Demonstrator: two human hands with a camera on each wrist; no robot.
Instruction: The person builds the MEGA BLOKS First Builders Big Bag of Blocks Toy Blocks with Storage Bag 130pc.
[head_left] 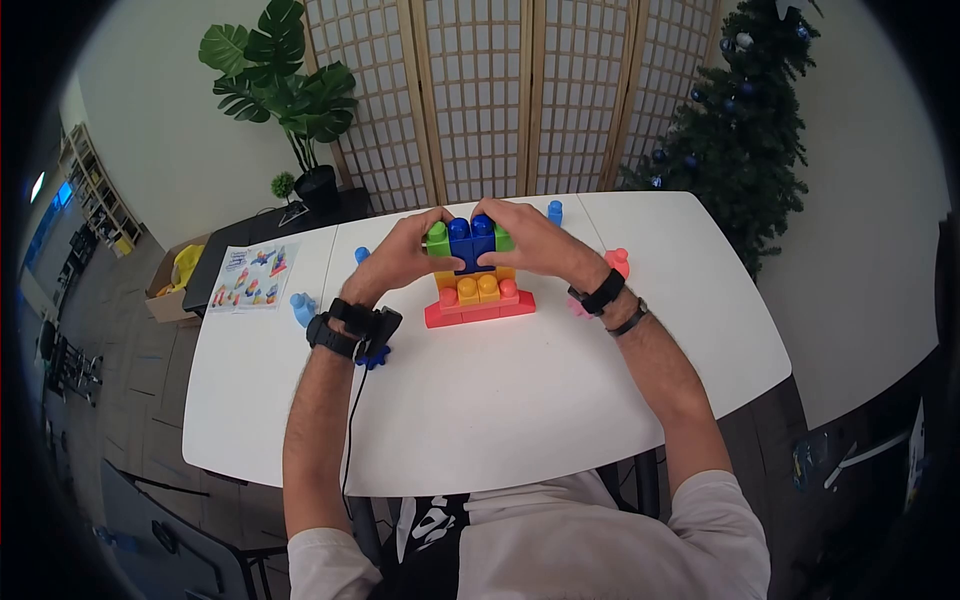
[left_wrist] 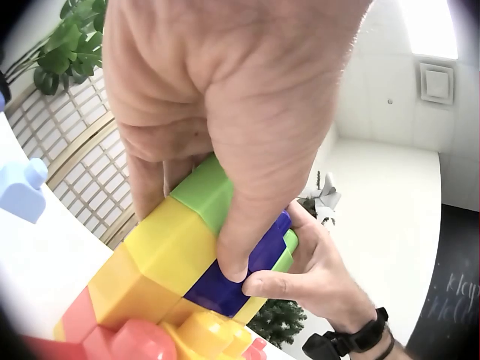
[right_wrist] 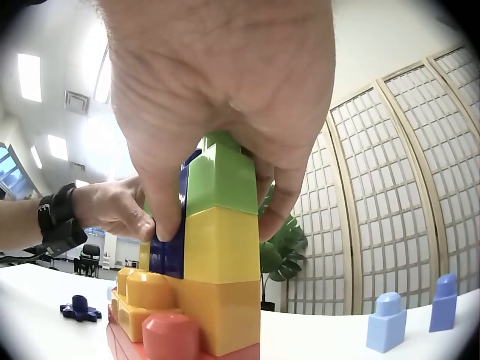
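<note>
A tower of toy building blocks stands in the middle of the table, its long red base (head_left: 480, 315) under orange and yellow blocks (right_wrist: 221, 244). Blue blocks (head_left: 470, 245) form the centre of the top, flanked by a green block (left_wrist: 206, 191) on the left and another green block (right_wrist: 221, 180) on the right. My left hand (head_left: 405, 255) grips the tower's upper left, thumb pressed on the blue front and fingers behind. The upper right is gripped likewise by my right hand (head_left: 530, 240). Both thumb tips lie close together on the blue front; the fingertips behind are hidden.
Light blue blocks (head_left: 303, 310) (head_left: 555, 212) lie left of and behind the tower. A dark blue gear-like piece (head_left: 374, 357) is near my left wrist. Pink-red pieces (head_left: 617, 262) sit at the right. A picture sheet (head_left: 252, 278) covers the table's left corner.
</note>
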